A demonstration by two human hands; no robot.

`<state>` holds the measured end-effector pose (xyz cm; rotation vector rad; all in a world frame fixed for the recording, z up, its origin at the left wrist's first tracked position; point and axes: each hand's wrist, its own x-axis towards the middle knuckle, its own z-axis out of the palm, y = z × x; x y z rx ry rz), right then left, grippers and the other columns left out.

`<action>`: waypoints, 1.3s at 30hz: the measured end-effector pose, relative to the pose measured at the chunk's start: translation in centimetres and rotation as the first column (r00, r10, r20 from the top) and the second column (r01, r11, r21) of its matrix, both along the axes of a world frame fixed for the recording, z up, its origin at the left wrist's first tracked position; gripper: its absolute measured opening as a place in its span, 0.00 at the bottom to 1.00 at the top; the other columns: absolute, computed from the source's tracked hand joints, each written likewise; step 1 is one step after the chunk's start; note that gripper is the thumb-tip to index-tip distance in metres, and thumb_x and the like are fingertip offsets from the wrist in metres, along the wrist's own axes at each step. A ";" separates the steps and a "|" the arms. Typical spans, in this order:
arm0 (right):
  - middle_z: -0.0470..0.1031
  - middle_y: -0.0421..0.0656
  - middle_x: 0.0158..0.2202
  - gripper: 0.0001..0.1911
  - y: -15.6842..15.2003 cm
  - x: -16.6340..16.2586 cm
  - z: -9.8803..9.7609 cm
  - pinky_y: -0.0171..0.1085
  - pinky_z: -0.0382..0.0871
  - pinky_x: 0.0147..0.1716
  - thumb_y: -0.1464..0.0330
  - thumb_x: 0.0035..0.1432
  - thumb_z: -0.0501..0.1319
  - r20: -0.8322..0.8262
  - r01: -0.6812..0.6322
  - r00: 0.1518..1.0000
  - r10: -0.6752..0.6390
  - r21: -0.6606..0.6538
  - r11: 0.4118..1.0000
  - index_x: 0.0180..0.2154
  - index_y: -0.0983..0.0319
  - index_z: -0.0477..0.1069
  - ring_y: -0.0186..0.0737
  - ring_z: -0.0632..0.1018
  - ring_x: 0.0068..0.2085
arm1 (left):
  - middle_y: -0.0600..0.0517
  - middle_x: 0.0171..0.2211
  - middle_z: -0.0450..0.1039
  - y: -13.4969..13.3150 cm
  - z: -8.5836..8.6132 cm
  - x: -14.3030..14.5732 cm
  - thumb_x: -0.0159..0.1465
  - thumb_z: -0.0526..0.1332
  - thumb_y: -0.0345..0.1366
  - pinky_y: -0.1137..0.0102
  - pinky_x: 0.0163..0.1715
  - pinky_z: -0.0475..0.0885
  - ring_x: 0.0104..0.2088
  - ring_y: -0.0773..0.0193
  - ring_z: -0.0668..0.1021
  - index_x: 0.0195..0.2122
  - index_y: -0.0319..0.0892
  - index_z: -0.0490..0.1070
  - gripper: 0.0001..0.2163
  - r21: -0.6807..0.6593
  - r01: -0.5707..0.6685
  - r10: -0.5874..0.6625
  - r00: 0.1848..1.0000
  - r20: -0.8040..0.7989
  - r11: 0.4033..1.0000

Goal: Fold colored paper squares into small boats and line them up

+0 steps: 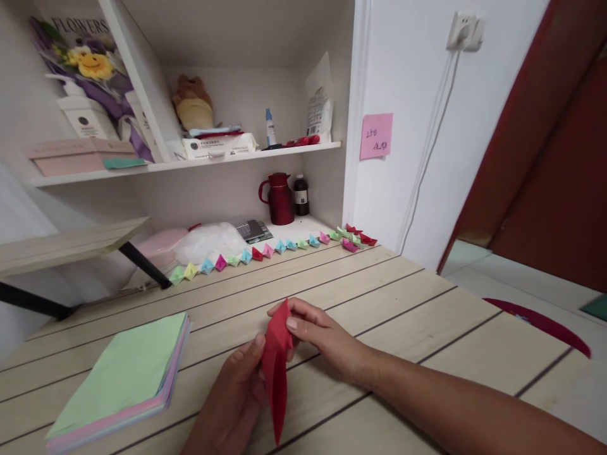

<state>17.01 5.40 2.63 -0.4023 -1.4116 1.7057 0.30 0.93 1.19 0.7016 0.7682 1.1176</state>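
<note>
A folded piece of red paper point(276, 373), long and pointed at both ends, is held upright over the wooden table point(403, 297). My left hand point(234, 401) grips its lower part from the left, thumb pressed on the paper. My right hand point(317, 338) pinches its upper tip from the right, fingers closed round the fold. A stack of coloured paper squares point(126, 376), green sheet on top, lies at the left of my hands.
A row of several small folded paper boats point(265, 251) in mixed colours lines the table's far edge. Behind it stand a red jug point(279, 199), a dark bottle point(300, 195) and a white plastic bag point(208, 242). A shelf point(190, 163) above carries boxes and bottles.
</note>
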 end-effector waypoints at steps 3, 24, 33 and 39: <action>0.72 0.40 0.29 0.17 -0.1 0.0 0.0 0.35 0.68 0.32 0.61 0.62 0.60 0.006 -0.001 1.000 0.001 0.001 1.000 0.47 0.65 0.70 0.33 0.73 0.27 | 0.47 0.32 0.77 -0.1 0.2 0.0 0.62 0.63 0.41 0.75 0.30 0.69 0.29 0.68 0.73 0.35 0.36 0.78 0.12 -0.003 -0.007 0.007 1.000 -0.018 1.000; 0.72 0.41 0.35 0.19 0.2 -0.2 -0.8 0.35 0.70 0.33 0.62 0.59 0.64 0.009 -0.048 0.999 0.048 0.019 0.999 0.49 0.62 0.69 0.33 0.74 0.30 | 0.47 0.34 0.78 -0.1 -0.2 -0.3 0.61 0.65 0.41 0.74 0.35 0.72 0.32 0.65 0.76 0.40 0.36 0.78 0.13 0.030 -0.015 0.014 0.999 0.030 0.999; 0.72 0.42 0.34 0.19 -0.2 0.1 -0.3 0.36 0.70 0.34 0.59 0.58 0.63 0.011 -0.028 1.000 0.028 -0.005 1.000 0.48 0.62 0.70 0.34 0.73 0.32 | 0.49 0.29 0.76 -0.3 0.6 0.0 0.58 0.67 0.43 0.75 0.32 0.69 0.30 0.67 0.73 0.33 0.37 0.79 0.12 0.003 -0.032 0.032 0.998 -0.056 0.999; 0.70 0.41 0.40 0.27 -0.5 0.2 -0.5 0.41 0.69 0.43 0.64 0.52 0.69 -0.023 -0.098 0.995 0.097 -0.052 0.994 0.53 0.57 0.65 0.36 0.73 0.38 | 0.56 0.22 0.68 -0.2 0.5 0.0 0.58 0.67 0.43 0.76 0.28 0.65 0.24 0.72 0.67 0.26 0.38 0.75 0.12 -0.014 -0.082 0.082 0.997 -0.014 0.997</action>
